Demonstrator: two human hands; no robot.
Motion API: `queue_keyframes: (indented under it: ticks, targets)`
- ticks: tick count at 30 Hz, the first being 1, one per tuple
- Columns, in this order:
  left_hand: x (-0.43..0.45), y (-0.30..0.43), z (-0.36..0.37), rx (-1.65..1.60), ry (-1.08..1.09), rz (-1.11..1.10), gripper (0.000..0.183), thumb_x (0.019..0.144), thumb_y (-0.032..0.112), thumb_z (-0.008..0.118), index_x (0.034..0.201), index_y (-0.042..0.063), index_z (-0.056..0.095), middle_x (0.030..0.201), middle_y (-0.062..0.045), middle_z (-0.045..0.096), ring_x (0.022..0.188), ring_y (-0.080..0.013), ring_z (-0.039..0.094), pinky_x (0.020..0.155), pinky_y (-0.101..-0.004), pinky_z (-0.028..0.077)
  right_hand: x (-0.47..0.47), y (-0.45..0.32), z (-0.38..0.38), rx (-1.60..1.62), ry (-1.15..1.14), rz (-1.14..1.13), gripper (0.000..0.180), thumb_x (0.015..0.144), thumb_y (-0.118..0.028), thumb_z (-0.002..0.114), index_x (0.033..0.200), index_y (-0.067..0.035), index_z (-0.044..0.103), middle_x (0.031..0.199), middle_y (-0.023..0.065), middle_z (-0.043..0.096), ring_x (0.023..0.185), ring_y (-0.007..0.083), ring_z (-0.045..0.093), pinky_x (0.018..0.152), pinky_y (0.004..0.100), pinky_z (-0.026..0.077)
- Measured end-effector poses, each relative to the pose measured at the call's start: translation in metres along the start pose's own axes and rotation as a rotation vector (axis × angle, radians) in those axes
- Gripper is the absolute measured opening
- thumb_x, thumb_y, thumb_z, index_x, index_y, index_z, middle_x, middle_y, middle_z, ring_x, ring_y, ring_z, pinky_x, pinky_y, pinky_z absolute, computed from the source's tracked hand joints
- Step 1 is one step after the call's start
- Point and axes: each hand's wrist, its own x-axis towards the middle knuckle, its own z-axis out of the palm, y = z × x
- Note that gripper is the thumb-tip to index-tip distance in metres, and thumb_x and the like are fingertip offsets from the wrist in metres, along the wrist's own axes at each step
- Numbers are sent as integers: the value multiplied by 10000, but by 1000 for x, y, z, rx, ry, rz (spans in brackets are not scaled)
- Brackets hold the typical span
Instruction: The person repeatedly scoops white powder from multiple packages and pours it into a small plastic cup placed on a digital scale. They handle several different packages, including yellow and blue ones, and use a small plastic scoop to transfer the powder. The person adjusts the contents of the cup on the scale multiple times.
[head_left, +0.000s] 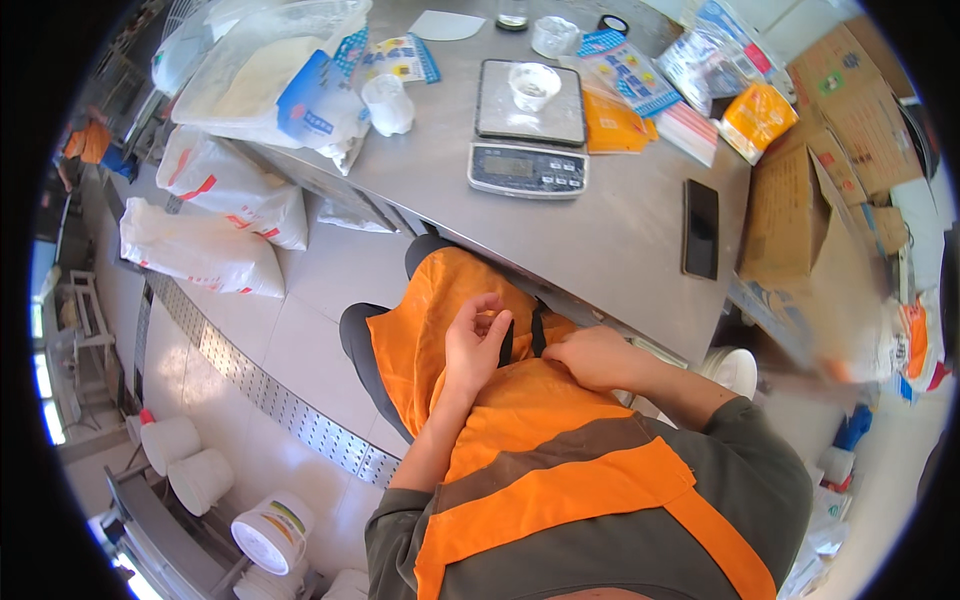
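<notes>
My left hand (478, 341) is raised over the lap of an orange apron (420, 330), fingers loosely curled, nothing visible between them. Close beside its thumb runs a piece of black strap (507, 345). At the waist, my right hand (596, 357) has its fingertips closed on another black strap (538, 326) that lies over the apron. Beyond my hands, a digital scale (527, 171) stands on a stainless steel table (420, 169). On its pan sits a small white cup (534, 86), dusted with powder.
A plastic tub of white powder (259, 75), an opened blue-and-white bag (319, 105) and a white plastic container (388, 105) stand at the table's left. A smartphone (700, 229) lies right, near cardboard boxes (780, 206). Full sacks (202, 251) rest on the floor. Another person (94, 142) is far left.
</notes>
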Motion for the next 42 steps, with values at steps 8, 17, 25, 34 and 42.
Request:
queue_keyframes:
  ticks: [8, 17, 25, 34, 42]
  targets:
    - [3, -8, -29, 7, 207, -81, 323, 1015, 116, 729, 1305, 3, 643, 1135, -55, 717, 850, -92, 657, 760, -251, 555, 66, -17, -11, -65, 38, -419, 250, 930, -104, 590, 1127, -136, 741, 1036, 95, 730, 1017, 318, 697, 829, 463, 550]
    - [11, -42, -42, -101, 271, -67, 319, 1027, 120, 715, 1306, -10, 630, 1135, -52, 708, 851, -91, 643, 770, -251, 544, 67, -36, -98, 213, 85, -708, 233, 936, -182, 741, 1163, -134, 766, 1019, 74, 749, 979, 278, 710, 818, 414, 560]
    - [13, -38, -52, -67, 254, -111, 310, 1024, 111, 706, 1291, -25, 626, 1124, -57, 706, 843, -94, 639, 776, -257, 543, 105, -53, -272, 205, 677, -618, 167, 898, -173, 827, 1040, -88, 802, 823, 58, 746, 659, 160, 652, 616, 300, 513]
    - [8, -36, -71, -89, 325, -122, 293, 1024, 91, 697, 1290, -13, 629, 1106, -49, 704, 844, -86, 642, 764, -256, 543, 293, -43, -383, -223, 761, -202, 315, 884, -349, 784, 1110, -133, 824, 920, 107, 795, 828, 248, 755, 776, 384, 586]
    - [8, -44, -81, -119, 383, -170, 277, 1021, 92, 699, 1277, 3, 640, 1096, -37, 713, 866, -86, 662, 778, -255, 547, 368, -60, -401, -124, 768, 120, 507, 818, -346, 835, 1248, -85, 775, 1156, 147, 782, 1004, 267, 748, 843, 390, 583]
